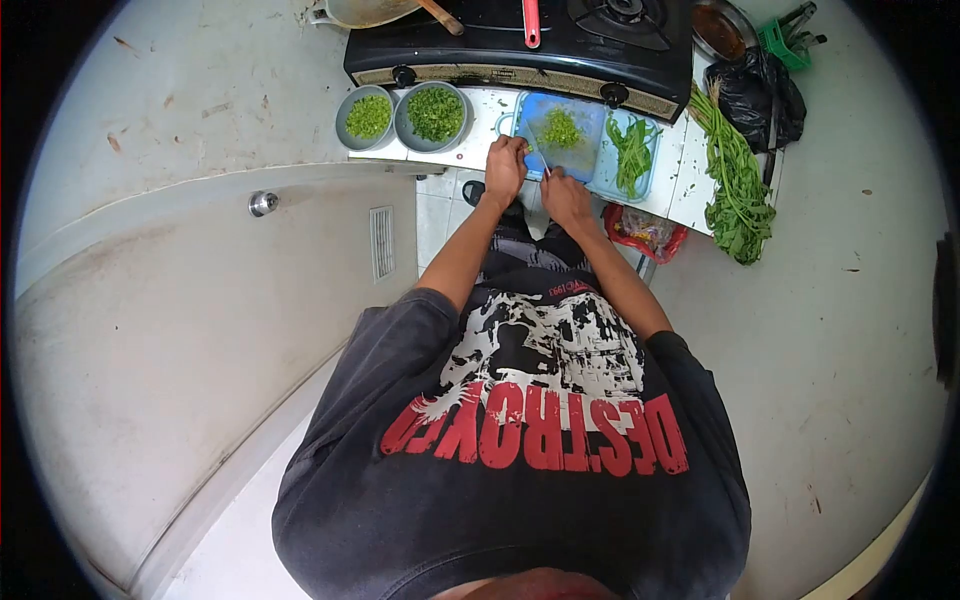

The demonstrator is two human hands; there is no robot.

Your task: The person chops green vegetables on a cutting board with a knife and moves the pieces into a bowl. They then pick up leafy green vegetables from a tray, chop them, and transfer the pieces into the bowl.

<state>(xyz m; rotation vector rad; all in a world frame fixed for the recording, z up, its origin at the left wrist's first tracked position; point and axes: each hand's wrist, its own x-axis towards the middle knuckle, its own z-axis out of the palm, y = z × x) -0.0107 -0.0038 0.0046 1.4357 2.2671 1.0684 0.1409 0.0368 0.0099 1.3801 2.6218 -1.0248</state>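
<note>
My right hand (566,195) is closed round the handle of a knife (541,155), its blade pointing away from me over the left part of a blue cutting board (590,165). Just left of the blade, my left hand (506,168) is pinched on a small piece of green stem at the board's edge. A pile of chopped green stems (562,130) lies on the board beyond both hands. Right of the board, leafy greens (631,155) rest on a light blue tray (606,186).
Left stand a bowl of pale chopped greens (369,117) and a bowl of darker chopped leaves (435,113). Behind is a black gas stove (480,45) with a red handle (531,25). A long leafy bunch (738,190), black plastic bag (755,98) and red bin (625,238) are right.
</note>
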